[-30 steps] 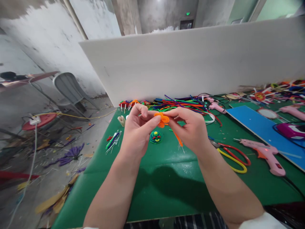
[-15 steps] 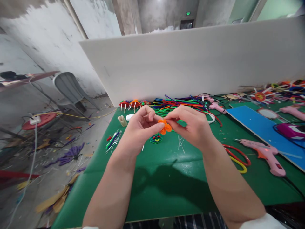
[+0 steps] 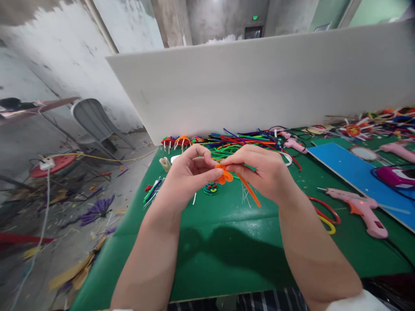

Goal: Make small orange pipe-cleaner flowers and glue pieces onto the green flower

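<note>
Both hands meet above the green table (image 3: 227, 259), working on an orange pipe cleaner (image 3: 226, 176) bent into small flower-like loops. My left hand (image 3: 197, 170) pinches the loops between thumb and fingers. With closed fingertips, my right hand (image 3: 256, 168) grips the same pipe cleaner at its upper right side. A straight orange tail slants down to the right below the right fingers. Beneath the hands lies a round green coil (image 3: 211, 188) with red and yellow bits, partly covered. Thin white wires (image 3: 247, 195) lie beside it.
Pipe cleaners (image 3: 240, 140) in many colours are heaped along the white board (image 3: 253, 86). At right are a pink glue gun (image 3: 359, 209), red and yellow loops (image 3: 329, 214) and a blue board (image 3: 356, 172). Green, purple and white sticks (image 3: 152, 192) lie at left.
The orange tail now shows hanging down to the right from under my right hand. The orange loops have turned slightly. Both hands keep their pinch in nearly the same place.
</note>
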Demonstrator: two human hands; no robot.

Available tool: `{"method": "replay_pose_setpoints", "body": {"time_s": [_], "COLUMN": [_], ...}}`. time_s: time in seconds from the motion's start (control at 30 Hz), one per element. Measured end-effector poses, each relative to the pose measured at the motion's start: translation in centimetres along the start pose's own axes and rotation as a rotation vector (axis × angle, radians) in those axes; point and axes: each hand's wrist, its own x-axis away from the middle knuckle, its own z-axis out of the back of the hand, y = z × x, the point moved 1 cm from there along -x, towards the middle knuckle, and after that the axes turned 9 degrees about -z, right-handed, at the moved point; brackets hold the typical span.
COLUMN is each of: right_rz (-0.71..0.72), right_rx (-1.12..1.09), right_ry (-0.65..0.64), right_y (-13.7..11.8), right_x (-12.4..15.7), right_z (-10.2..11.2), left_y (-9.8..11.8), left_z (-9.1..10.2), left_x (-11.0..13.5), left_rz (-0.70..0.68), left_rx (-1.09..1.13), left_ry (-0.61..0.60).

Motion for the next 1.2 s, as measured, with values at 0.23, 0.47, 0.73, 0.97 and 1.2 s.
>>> {"method": "replay_pose_setpoints", "body": {"time_s": [0.23,0.47,0.73,0.97,1.2], "right_rz": [0.028,0.035,-0.135,-0.242,-0.421], "right_rx": [0.051,0.055,-0.049,-0.230,-0.552], "right_ry": [-0.022,0.069,0.044,0.059,0.086], "right_y": [0.0,-0.4,-0.4,-0.7,-0.7], "right_x": [0.1,0.1,-0.1,-0.1,-0.1], "right_z": [0.1,-0.4,-0.3,-0.4,-1.0], "left_y": [0.2,0.6,0.7,0.3,-0.5], "left_z": [0.0,-0.4,-0.6,-0.9,-1.0], "left_x": [0.1,0.3,0.3,0.2,-0.1], "left_rz": [-0.002,-0.087,-0.110,-0.151,-0.275], "left_rx": [-0.045,-0.100,-0.085,0.051,0.047], "left_ry": [-0.022,0.040,0.089,0.117,0.231]}}
